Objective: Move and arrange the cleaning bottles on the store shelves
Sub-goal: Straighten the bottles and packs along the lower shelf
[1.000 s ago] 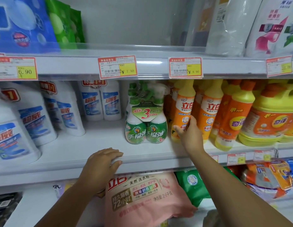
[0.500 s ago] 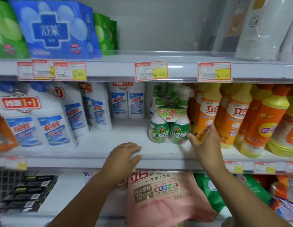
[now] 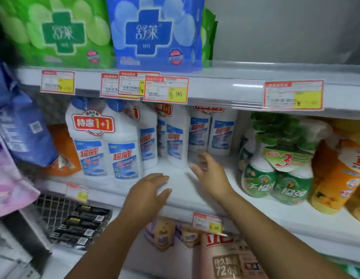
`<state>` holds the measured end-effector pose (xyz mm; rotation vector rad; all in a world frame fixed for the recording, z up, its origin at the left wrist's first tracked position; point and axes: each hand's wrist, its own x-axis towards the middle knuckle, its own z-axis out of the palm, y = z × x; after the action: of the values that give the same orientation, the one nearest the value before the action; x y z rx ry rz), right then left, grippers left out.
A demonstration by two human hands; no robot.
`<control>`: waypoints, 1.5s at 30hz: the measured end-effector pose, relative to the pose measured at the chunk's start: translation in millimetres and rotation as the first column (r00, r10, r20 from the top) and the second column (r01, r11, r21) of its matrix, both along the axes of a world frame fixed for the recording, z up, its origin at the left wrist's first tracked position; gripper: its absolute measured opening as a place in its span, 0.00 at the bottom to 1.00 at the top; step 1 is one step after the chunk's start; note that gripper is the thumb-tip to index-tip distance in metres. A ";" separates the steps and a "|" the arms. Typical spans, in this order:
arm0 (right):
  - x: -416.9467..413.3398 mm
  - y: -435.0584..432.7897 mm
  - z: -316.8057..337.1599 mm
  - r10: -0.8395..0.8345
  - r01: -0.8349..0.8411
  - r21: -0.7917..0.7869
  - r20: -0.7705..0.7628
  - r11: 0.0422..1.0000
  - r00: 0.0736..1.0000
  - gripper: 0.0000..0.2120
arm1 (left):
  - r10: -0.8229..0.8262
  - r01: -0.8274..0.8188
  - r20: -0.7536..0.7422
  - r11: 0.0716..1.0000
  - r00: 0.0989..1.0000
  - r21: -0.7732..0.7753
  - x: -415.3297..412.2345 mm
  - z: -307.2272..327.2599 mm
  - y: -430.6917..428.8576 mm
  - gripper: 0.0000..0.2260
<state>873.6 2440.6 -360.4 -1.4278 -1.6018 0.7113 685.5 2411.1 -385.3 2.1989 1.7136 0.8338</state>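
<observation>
L hand (image 3: 149, 195) & R hand (image 3: 210, 174) are held over shelf (image 3: 276, 216) front edge, fingers released, nothing grasped; white bottles (image 3: 176, 143) just beyond.

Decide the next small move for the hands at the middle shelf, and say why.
Likely the right hand closes on the white bottle beside it: both hands are open and empty, and the left hand lies low over the shelf.

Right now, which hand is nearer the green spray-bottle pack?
Right. The right hand hovers over the shelf just left of the green spray-bottle pack, not touching it; the left hand is farther left, at the shelf's front edge.
</observation>
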 end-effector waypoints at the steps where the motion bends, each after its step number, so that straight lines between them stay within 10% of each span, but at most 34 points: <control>1: -9.6 13.2 4.1 0.016 -0.018 -0.028 -0.060 0.999 0.998 0.26 | 0.000 0.000 -0.002 1.000 1.000 -0.004 -5.5 -2.3 2.4 0.20; 8: -43.2 74.3 -3.6 -0.030 0.024 -0.031 -0.211 0.999 0.977 0.22 | 0.000 -0.002 0.053 0.999 0.999 0.042 -18.0 -11.8 21.0 0.24; 19: 35.0 28.1 3.5 -0.109 0.105 -0.106 -0.029 0.989 0.994 0.21 | 0.015 -0.018 0.174 1.000 0.985 0.016 10.0 0.3 31.2 0.27; 25: 35.0 -13.1 -16.1 -0.279 0.290 0.142 -0.094 0.946 0.956 0.32 | 0.067 -0.019 0.377 0.991 0.924 -0.129 39.2 21.2 49.9 0.36; 45: 46.3 32.7 -38.5 -0.101 0.097 0.044 0.081 0.994 0.992 0.46 | -0.125 0.271 0.557 0.944 0.821 -0.189 72.9 -5.9 94.4 0.43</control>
<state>920.0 2473.3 -398.9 -1.5142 -1.5876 0.5660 758.4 2505.5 -391.2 1.7085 1.2113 0.9881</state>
